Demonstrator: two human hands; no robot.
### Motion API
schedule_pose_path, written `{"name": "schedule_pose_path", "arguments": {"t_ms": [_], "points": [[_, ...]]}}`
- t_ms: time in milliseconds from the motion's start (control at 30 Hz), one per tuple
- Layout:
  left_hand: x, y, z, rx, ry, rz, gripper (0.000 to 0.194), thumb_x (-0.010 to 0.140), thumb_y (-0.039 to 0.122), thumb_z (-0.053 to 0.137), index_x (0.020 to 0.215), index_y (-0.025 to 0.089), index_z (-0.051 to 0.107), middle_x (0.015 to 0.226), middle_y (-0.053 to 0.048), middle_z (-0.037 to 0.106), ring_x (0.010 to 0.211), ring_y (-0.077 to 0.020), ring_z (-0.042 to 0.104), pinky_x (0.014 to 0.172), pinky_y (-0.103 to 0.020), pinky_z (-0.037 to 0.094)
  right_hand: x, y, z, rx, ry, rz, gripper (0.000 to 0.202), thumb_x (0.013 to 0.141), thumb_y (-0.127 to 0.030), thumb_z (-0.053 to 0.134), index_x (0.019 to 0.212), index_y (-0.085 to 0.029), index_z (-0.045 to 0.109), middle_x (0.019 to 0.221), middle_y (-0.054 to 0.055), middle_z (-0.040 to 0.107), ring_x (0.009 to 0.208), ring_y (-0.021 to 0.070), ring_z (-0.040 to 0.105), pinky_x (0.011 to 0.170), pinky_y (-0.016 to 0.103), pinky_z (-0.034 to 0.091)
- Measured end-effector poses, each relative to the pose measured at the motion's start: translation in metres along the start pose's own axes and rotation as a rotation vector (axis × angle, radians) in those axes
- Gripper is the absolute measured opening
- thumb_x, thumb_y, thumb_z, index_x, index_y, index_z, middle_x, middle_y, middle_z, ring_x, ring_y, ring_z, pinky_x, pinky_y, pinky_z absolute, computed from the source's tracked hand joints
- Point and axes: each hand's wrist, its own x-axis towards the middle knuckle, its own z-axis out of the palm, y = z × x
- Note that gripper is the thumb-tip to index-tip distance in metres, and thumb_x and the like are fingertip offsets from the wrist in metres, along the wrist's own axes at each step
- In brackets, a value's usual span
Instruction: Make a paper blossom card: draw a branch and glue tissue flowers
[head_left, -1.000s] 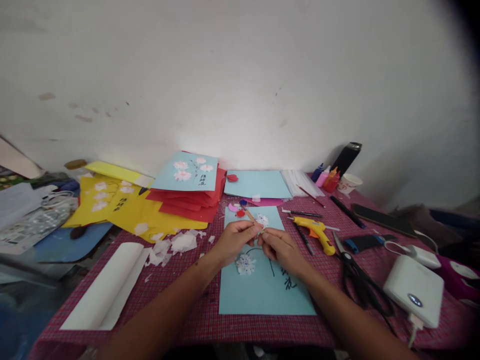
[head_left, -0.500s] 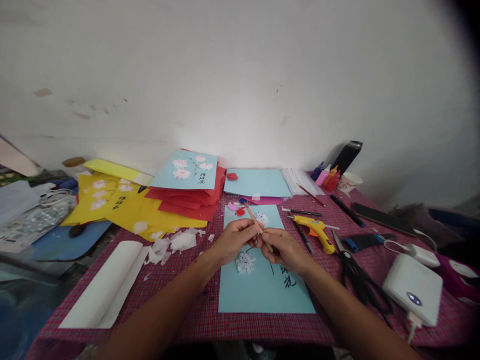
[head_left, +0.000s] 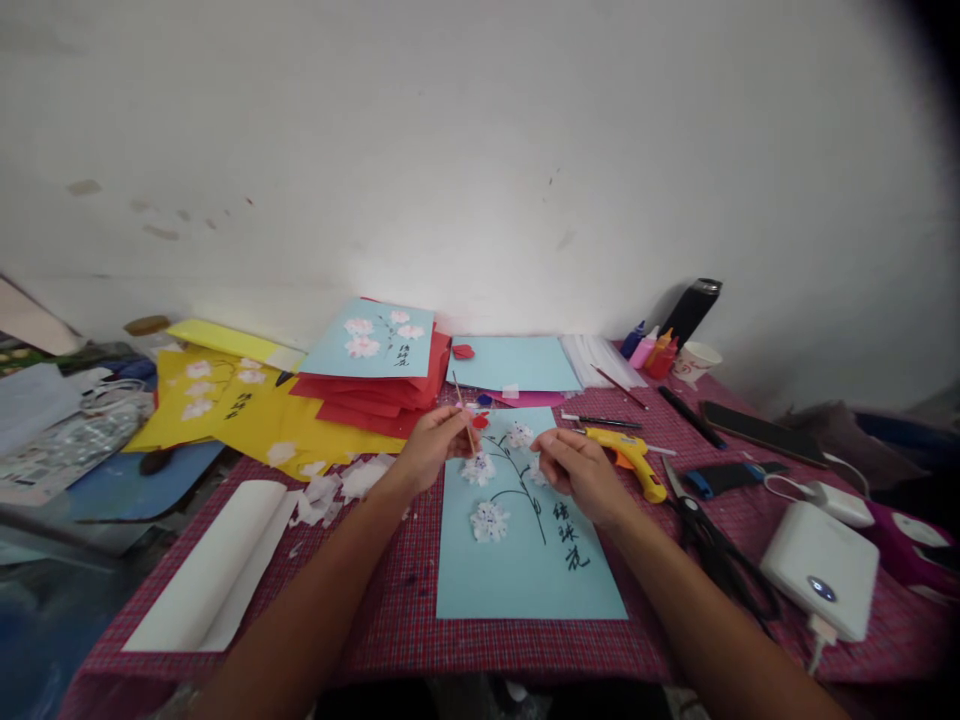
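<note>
My left hand is closed on a thin wooden stick, which slants up from the fingers; its lower end is close to a white paper flower. Across from it, my right hand has its fingers curled together over the right side of the picture; whatever is in them, if anything, is hidden. The light-blue sheet lies under both hands, with a black-drawn branch, several white flowers speckled with purple, and black handwritten characters. My right hand partly covers one flower.
Red and purple paint dabs are at the sheet's top. A yellow glue gun, scissors and a white power bank lie to the right. Leftward are torn white paper, a folded white sheet and stacked red paper.
My hands, earlier together on the stick above the sheet, have parted. The left has moved left and up with the stick; the right has moved right, uncovering the drawn branch.
</note>
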Motion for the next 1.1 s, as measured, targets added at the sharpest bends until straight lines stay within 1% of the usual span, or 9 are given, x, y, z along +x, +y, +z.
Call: {"name": "schedule_pose_path", "arguments": {"t_ms": [67,100,167,233,300,367,633,967,1100], "points": [[0.005,-0.002,-0.012,0.270,0.076,0.052,0.028,0.087,0.044,0.057,0.084,0.017,0.058,0.071,-0.002,0.065,0.057,-0.0138,0.058,0.058,-0.027,0.046,0.001,0.000,-0.001,0.023,0.032,0.000,0.030,0.089,-0.046,0.061,0.084,-0.017,0.063,0.051,-0.006,0.049,0.040,0.0056,0.031,0.039,0.020,0.017],[0.007,-0.003,-0.017,0.467,0.120,0.097,0.027,0.089,0.042,0.054,0.082,0.017,0.060,0.069,-0.002,0.064,0.057,-0.0141,0.057,0.057,-0.026,0.044,0.001,0.000,-0.002,0.033,0.046,0.001,0.029,0.088,-0.046,0.062,0.084,-0.017,0.062,0.051,-0.006,0.048,0.040,0.0056,0.031,0.039,0.020,0.017],[0.008,-0.005,-0.025,0.910,0.212,0.186,0.024,0.090,0.037,0.051,0.079,0.018,0.063,0.071,-0.004,0.066,0.064,-0.0167,0.059,0.060,-0.027,0.041,0.001,0.001,-0.003,0.040,0.075,-0.006,0.027,0.087,-0.044,0.063,0.083,-0.017,0.061,0.051,-0.006,0.048,0.040,0.0056,0.031,0.039,0.020,0.017],[0.007,-0.005,-0.029,1.252,0.280,0.218,0.026,0.091,0.034,0.048,0.080,0.019,0.066,0.078,-0.006,0.069,0.072,-0.0197,0.062,0.064,-0.028,0.040,0.002,0.002,-0.004,0.030,0.105,-0.027,0.027,0.087,-0.044,0.064,0.081,-0.018,0.061,0.051,-0.006,0.048,0.041,0.0058,0.031,0.039,0.020,0.018],[0.005,-0.003,-0.030,1.457,0.313,0.208,0.030,0.094,0.034,0.043,0.083,0.019,0.067,0.085,-0.009,0.072,0.078,-0.0218,0.065,0.067,-0.029,0.041,0.002,0.002,-0.004,0.017,0.127,-0.048,0.026,0.086,-0.043,0.064,0.080,-0.018,0.060,0.051,-0.006,0.048,0.041,0.0061,0.031,0.039,0.021,0.019],[0.004,-0.003,-0.030,1.571,0.324,0.189,0.032,0.095,0.033,0.041,0.086,0.019,0.068,0.091,-0.011,0.072,0.081,-0.0228,0.066,0.069,-0.029,0.042,0.002,0.002,-0.005,0.003,0.135,-0.067,0.026,0.087,-0.043,0.064,0.079,-0.018,0.059,0.051,-0.006,0.048,0.041,0.0065,0.031,0.040,0.021,0.019],[0.010,-0.011,-0.035,1.684,0.322,0.125,0.033,0.095,0.033,0.040,0.091,0.017,0.069,0.094,-0.012,0.073,0.083,-0.0225,0.067,0.072,-0.029,0.045,0.003,0.004,-0.005,-0.054,0.145,-0.076,0.029,0.086,-0.045,0.064,0.077,-0.019,0.058,0.052,-0.006,0.047,0.043,0.0074,0.032,0.041,0.022,0.019],[0.008,-0.009,-0.034,1.591,0.299,0.197,0.044,0.098,0.046,0.038,0.086,0.017,0.069,0.092,-0.016,0.070,0.086,-0.0261,0.066,0.075,-0.031,0.044,0.003,0.004,-0.005,-0.119,0.169,-0.101,0.030,0.087,-0.045,0.063,0.071,-0.020,0.054,0.053,-0.005,0.046,0.045,0.0092,0.033,0.043,0.024,0.022],[0.005,-0.006,-0.033,1.550,0.312,0.201,0.043,0.097,0.049,0.040,0.086,0.018,0.068,0.093,-0.016,0.068,0.088,-0.0273,0.065,0.075,-0.032,0.043,0.003,0.005,-0.006,-0.127,0.176,-0.117,0.030,0.088,-0.043,0.062,0.070,-0.020,0.053,0.054,-0.005,0.045,0.047,0.0092,0.033,0.044,0.024,0.023]]}}
